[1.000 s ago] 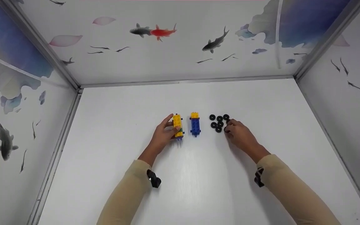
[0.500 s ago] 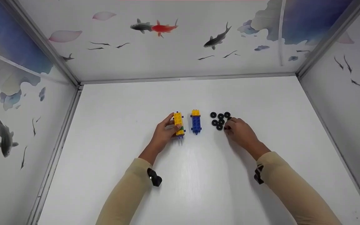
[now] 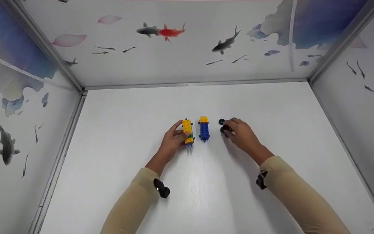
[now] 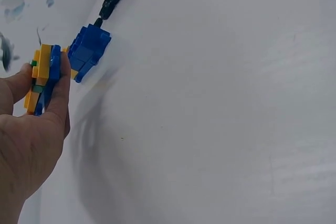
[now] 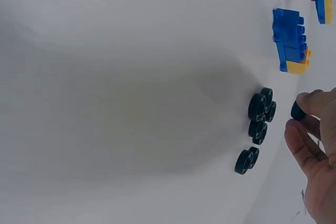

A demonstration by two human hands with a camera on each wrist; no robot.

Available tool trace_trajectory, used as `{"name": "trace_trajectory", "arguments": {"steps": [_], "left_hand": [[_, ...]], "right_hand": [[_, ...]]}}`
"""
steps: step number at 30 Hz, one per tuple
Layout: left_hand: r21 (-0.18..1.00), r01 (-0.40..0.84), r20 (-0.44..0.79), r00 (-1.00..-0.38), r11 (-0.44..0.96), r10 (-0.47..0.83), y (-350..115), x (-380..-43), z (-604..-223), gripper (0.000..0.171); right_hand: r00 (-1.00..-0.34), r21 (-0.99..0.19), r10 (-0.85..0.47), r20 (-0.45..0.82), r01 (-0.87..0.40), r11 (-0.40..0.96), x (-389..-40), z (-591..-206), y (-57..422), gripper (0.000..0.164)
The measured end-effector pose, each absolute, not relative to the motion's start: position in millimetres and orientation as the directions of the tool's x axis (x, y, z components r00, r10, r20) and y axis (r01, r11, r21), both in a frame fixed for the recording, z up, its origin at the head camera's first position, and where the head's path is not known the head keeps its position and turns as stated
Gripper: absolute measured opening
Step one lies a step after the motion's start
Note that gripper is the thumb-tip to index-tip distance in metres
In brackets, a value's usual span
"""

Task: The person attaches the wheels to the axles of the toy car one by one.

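My left hand (image 3: 170,143) grips a toy car body of yellow, green and blue building bricks (image 3: 187,126), thumb on one side and fingers on the other. Just right of it, a blue brick car base (image 3: 204,130) with a yellow brick at its far end stands on the table. In the right wrist view, a small black wheel (image 5: 297,112) is pinched between thumb and finger of my right hand (image 5: 320,135). Several more black wheels (image 5: 258,107) lie on the table below that hand; in the head view the hand (image 3: 244,136) covers most of them.
The white tabletop (image 3: 193,188) is bounded by a back wall (image 3: 187,65) and side walls printed with fish and leaves. Black wrist cameras (image 3: 162,188) sit at both sleeve cuffs.
My right hand has risen from the right edge of the wheel group with a wheel in it and moved left over the others. My left hand still holds the brick car body, nearly in place.
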State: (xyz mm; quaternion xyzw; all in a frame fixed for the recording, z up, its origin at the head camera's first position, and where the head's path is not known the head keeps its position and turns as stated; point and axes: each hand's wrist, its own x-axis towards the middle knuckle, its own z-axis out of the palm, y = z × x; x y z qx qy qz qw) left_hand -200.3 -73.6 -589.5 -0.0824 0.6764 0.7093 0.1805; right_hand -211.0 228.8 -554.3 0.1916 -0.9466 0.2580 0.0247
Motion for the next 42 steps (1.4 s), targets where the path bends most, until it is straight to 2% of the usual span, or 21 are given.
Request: {"name": "trace_trajectory", "arguments": {"steps": [8, 17, 22, 27, 34, 42], "left_hand": [[0.928, -0.373, -0.364, -0.917, -0.027, 0.162, -71.2, -197.6, -584.3, 0.070], [0.928, -0.371, -0.357, -0.913, -0.041, 0.196, -67.8, -193.4, -579.9, 0.070], [0.924, -0.378, -0.359, -0.910, -0.062, 0.208, -65.4, -191.1, -577.9, 0.068], [0.922, -0.381, -0.357, -0.907, -0.075, 0.226, -62.6, -189.2, -575.8, 0.067], [0.925, -0.372, -0.342, -0.905, -0.079, 0.253, -60.5, -188.9, -577.3, 0.069], [0.929, -0.364, -0.338, -0.906, -0.062, 0.255, -58.2, -188.2, -577.2, 0.070]], "right_hand": [[-0.896, -0.489, -0.407, 0.177, -0.439, 0.754, -214.8, -547.1, 209.2, 0.031], [-0.902, -0.610, -0.401, 0.159, -0.410, 0.679, -214.8, -542.5, 186.9, 0.034], [-0.915, -0.657, -0.391, 0.102, -0.357, 0.665, -216.4, -540.0, 175.5, 0.036], [-0.921, -0.658, -0.385, 0.065, -0.329, 0.677, -217.0, -538.1, 167.5, 0.038], [-0.910, -0.678, -0.402, 0.100, -0.359, 0.641, -218.1, -540.9, 162.9, 0.038], [-0.914, -0.669, -0.397, 0.078, -0.343, 0.660, -218.8, -541.4, 163.0, 0.039]]}}
